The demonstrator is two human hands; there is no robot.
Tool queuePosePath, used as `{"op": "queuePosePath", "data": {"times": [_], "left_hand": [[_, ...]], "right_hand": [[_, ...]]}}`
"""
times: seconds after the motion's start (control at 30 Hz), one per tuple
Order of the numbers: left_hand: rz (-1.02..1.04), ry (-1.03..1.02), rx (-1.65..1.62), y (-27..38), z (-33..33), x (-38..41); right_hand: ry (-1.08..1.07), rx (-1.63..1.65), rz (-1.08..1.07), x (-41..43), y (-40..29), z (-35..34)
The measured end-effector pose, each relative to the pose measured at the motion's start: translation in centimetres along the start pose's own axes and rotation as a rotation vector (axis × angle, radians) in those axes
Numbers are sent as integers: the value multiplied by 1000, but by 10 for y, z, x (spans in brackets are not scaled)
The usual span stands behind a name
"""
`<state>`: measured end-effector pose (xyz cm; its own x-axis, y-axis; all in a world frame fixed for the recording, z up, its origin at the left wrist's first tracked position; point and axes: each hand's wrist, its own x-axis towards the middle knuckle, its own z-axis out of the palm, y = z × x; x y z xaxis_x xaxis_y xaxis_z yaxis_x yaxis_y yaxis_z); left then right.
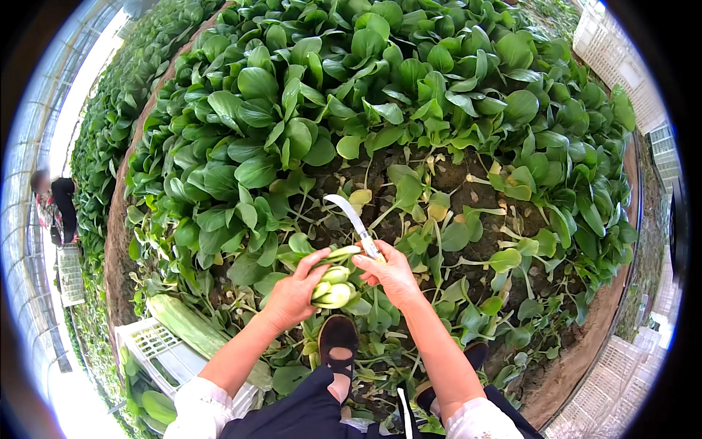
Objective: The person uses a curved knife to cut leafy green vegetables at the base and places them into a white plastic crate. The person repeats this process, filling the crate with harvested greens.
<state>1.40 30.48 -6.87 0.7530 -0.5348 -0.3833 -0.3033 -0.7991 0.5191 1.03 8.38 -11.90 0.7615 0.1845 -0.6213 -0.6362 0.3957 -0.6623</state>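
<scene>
My left hand (pixel 296 293) is closed around several leafy green heads (pixel 333 288), which look like bok choy, their pale stem bases pointing to the right. Close beside them, my right hand (pixel 390 273) grips the handle of a sickle (pixel 354 219) with a curved metal blade. The blade points up and to the left, over the soil. Between the thumb of my right hand and my left hand runs a pale stalk (pixel 344 251); which hand holds it I cannot tell. Cut leaves and stalks (pixel 504 259) lie on the dark soil around both hands.
Dense leafy plants (pixel 373 71) stand beyond my hands. At lower left a white plastic crate (pixel 159 351) bears a long pale-green bundle (pixel 186 324). My shoe (pixel 338 340) is below my hands. A person (pixel 57 208) bends at the far left near another crate (pixel 69 274). More crates (pixel 620 60) stand at right.
</scene>
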Motion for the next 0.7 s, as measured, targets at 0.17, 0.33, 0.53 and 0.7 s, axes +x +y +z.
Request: {"op": "queuePosePath", "data": {"times": [0.17, 0.33, 0.53, 0.7], "left_hand": [[32, -45, -216, 24, -4, -2], [-21, 232, -731, 23, 1, 3], [-76, 169, -624, 24, 8, 13], [-195, -19, -709, 18, -10, 26]], "right_hand": [[69, -89, -68, -1, -8, -7], [153, -449, -173, -6, -14, -17], [6, -140, 5, -26, -24, -1], [60, -410, -88, -15, -10, -8]]}}
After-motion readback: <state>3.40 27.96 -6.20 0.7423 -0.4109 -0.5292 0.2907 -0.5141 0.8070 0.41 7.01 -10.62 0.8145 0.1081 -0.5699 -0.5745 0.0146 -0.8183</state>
